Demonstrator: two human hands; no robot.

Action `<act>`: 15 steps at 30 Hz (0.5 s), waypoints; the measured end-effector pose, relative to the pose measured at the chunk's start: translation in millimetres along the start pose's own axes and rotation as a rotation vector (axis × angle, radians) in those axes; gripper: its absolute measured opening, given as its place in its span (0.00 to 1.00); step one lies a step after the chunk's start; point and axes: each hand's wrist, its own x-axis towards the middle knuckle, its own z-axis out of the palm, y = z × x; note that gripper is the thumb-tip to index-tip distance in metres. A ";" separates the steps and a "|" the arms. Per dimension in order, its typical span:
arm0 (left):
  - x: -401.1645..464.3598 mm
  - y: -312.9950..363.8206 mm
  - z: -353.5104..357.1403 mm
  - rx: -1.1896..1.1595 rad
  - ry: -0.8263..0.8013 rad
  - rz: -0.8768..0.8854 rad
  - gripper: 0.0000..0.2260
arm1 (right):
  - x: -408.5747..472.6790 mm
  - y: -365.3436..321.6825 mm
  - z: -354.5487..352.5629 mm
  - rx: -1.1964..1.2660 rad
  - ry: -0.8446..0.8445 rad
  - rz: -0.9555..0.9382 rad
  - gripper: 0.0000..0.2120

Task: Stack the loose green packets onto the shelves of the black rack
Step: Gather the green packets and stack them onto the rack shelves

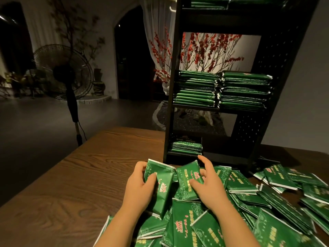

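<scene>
Head view: gathering packets in front of the tall black metal rack (277,97).

My left hand (140,186) grips one glossy green foil packet (161,186); my right hand (206,180) pinches another (188,177), squaring them for the part-filled bottom shelf just ahead. More lie loose on the brown wooden table (71,184).

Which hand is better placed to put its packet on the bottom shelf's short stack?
Right, probably. The right hand holds a packet just below the short stack on the rack. The left hand grips its packet farther left, off the rack's front.
</scene>
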 end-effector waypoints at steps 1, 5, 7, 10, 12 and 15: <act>-0.4 0.4 0.1 -0.045 -0.009 -0.029 0.07 | 0.0 -0.1 0.2 0.066 0.002 -0.022 0.31; -0.9 3.1 2.4 -0.320 -0.066 -0.126 0.07 | -1.1 -5.2 -0.5 0.224 0.033 -0.083 0.13; -0.7 9.3 5.2 -0.516 -0.089 -0.189 0.03 | -2.7 -10.6 0.3 0.304 -0.002 -0.062 0.10; 1.1 17.5 10.3 -0.748 -0.067 -0.265 0.06 | -3.3 -14.1 4.8 0.342 -0.120 -0.054 0.10; 0.1 20.8 12.2 -0.824 -0.063 -0.280 0.06 | -4.8 -13.3 8.5 0.273 -0.182 -0.068 0.09; -2.0 17.2 13.7 -0.750 -0.089 -0.229 0.09 | -5.3 -15.1 11.9 0.260 -0.232 -0.098 0.12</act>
